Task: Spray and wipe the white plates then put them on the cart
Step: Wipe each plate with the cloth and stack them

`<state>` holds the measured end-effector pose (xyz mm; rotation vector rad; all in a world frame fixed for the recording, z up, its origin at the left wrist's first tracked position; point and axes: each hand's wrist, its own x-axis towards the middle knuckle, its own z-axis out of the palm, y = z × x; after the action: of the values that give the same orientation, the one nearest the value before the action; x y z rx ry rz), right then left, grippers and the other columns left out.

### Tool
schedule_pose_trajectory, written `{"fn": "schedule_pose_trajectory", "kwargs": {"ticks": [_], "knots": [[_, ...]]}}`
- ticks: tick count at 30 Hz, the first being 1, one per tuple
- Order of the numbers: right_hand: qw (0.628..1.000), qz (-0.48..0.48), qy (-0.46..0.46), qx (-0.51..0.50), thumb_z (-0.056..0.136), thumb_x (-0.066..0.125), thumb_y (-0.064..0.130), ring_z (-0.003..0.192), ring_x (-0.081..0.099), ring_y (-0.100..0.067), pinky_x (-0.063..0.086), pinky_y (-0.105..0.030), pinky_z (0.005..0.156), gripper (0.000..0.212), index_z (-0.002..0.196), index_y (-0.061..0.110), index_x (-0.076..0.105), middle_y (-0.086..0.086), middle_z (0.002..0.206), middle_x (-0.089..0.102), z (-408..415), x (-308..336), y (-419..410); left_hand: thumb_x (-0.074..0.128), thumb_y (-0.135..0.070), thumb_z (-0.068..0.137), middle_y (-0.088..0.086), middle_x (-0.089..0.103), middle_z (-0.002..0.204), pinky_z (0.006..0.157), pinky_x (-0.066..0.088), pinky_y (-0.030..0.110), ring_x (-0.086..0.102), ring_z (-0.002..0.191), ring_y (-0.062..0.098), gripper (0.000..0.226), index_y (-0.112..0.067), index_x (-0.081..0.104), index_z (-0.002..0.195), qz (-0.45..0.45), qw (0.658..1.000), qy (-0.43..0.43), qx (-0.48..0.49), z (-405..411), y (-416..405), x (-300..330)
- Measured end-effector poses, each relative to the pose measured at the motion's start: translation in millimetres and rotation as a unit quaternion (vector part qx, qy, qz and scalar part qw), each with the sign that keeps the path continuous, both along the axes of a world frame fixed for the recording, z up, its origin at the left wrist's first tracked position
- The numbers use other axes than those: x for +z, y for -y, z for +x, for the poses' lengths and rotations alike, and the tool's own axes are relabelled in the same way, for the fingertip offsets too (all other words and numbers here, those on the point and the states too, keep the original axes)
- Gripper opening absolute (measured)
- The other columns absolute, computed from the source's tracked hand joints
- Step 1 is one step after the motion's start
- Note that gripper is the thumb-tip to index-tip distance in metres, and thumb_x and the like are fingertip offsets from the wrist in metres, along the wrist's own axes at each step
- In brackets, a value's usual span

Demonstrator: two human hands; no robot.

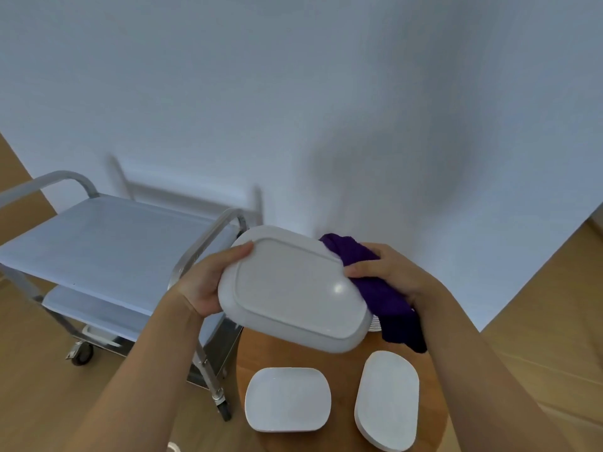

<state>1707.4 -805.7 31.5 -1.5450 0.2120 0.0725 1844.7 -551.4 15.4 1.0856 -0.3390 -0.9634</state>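
Cart (107, 243) just left of table (339, 357), 2 plates (287, 399) resting there, left hand (208, 282) gripping upturned plate (293, 288), right hand (388, 272) clutching purple cloth (385, 295).

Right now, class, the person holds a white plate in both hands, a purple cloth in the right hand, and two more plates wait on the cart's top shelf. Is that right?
One detail is wrong. The head view shows the two waiting plates on the round wooden table, not on the cart. The rest stands.
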Motion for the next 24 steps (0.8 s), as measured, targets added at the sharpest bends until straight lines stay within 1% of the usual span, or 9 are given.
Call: {"fn": "schedule_pose_trajectory", "kwargs": {"ticks": [3, 5, 7, 9, 11, 15, 20, 22, 24], "knots": [[0.99, -0.082, 0.045, -0.105, 0.075, 0.076, 0.026, 0.079, 0.07, -0.019, 0.055, -0.026, 0.063, 0.026, 0.099, 0.02, 0.067, -0.005, 0.093, 0.072, 7, -7, -8, 0.088, -0.039, 0.055, 0.012, 0.074, 0.091, 0.062, 0.058, 0.034, 0.072, 0.08, 0.025, 0.053, -0.009, 0.076, 0.097, -0.01, 0.999, -0.004, 0.048, -4, 4, -3], [0.963, -0.202, 0.073, -0.165, 0.088, 0.062, 0.032, 0.075, 0.066, -0.012, 0.053, -0.026, 0.065, 0.012, 0.094, 0.022, 0.062, 0.001, 0.087, 0.07, 13, -15, -21, 0.063, -0.039, 0.076, 0.012, 0.074, 0.093, 0.063, 0.058, 0.033, 0.072, 0.082, 0.025, 0.042, -0.009, 0.068, 0.106, -0.018, 0.998, 0.0, 0.066, -11, 10, -2], [0.912, -0.34, 0.082, -0.214, 0.093, 0.051, 0.037, 0.082, 0.061, -0.013, 0.049, -0.033, 0.073, 0.02, 0.096, 0.019, 0.059, 0.004, 0.094, 0.065, 20, -28, -36, 0.055, -0.039, 0.078, 0.012, 0.074, 0.094, 0.062, 0.058, 0.031, 0.072, 0.084, 0.024, 0.042, -0.01, 0.066, 0.108, -0.013, 0.997, 0.011, 0.07, -19, 21, -2], [0.876, -0.397, 0.113, -0.249, 0.095, 0.047, 0.038, 0.096, 0.057, -0.018, 0.046, -0.038, 0.082, 0.026, 0.107, 0.018, 0.059, 0.002, 0.109, 0.063, 25, -38, -56, 0.058, -0.04, 0.075, 0.011, 0.074, 0.094, 0.062, 0.057, 0.029, 0.072, 0.083, 0.022, 0.045, -0.008, 0.065, 0.107, 0.009, 0.995, 0.035, 0.089, -33, 38, -2], [0.879, -0.384, 0.143, -0.245, 0.096, 0.046, 0.038, 0.102, 0.056, -0.018, 0.044, -0.032, 0.086, 0.03, 0.116, 0.019, 0.058, 0.0, 0.116, 0.062, 30, -43, -77, 0.059, -0.042, 0.074, 0.011, 0.074, 0.096, 0.066, 0.057, 0.028, 0.072, 0.088, 0.021, 0.05, -0.007, 0.066, 0.11, 0.022, 0.99, 0.058, 0.126, -46, 53, -7], [0.858, -0.401, 0.192, -0.255, 0.094, 0.039, 0.048, 0.101, 0.059, -0.009, 0.038, -0.014, 0.084, 0.043, 0.124, 0.023, 0.057, 0.005, 0.116, 0.065, 34, -50, -112, 0.049, -0.044, 0.089, 0.018, 0.068, 0.114, 0.09, 0.051, 0.037, 0.065, 0.107, 0.028, 0.051, -0.007, 0.062, 0.122, -0.017, 0.979, 0.034, 0.199, -57, 65, -16], [0.902, -0.25, 0.162, -0.312, 0.094, 0.034, 0.055, 0.116, 0.05, -0.007, 0.044, -0.028, 0.099, 0.054, 0.139, 0.027, 0.037, 0.007, 0.132, 0.051, 28, -66, -117, 0.043, -0.043, 0.095, 0.011, 0.072, 0.106, 0.071, 0.059, 0.032, 0.071, 0.094, 0.021, 0.04, -0.013, 0.061, 0.115, -0.105, 0.96, -0.052, 0.254, -52, 63, -17], [0.914, -0.187, 0.129, -0.337, 0.095, 0.04, 0.045, 0.117, 0.05, -0.008, 0.043, -0.028, 0.1, 0.043, 0.135, 0.029, 0.037, 0.007, 0.129, 0.051, 27, -67, -106, 0.048, -0.044, 0.09, 0.008, 0.071, 0.11, 0.079, 0.059, 0.036, 0.07, 0.097, 0.021, 0.037, -0.017, 0.063, 0.111, -0.125, 0.958, -0.058, 0.253, -49, 56, -16], [0.916, -0.1, 0.127, -0.368, 0.095, 0.046, 0.041, 0.101, 0.056, 0.0, 0.045, -0.016, 0.086, 0.021, 0.116, 0.042, 0.043, 0.016, 0.11, 0.057, 26, -59, -93, 0.05, -0.043, 0.085, 0.007, 0.07, 0.114, 0.08, 0.058, 0.035, 0.068, 0.102, 0.02, 0.037, -0.02, 0.068, 0.108, -0.143, 0.961, -0.051, 0.232, -48, 46, -16]]}}
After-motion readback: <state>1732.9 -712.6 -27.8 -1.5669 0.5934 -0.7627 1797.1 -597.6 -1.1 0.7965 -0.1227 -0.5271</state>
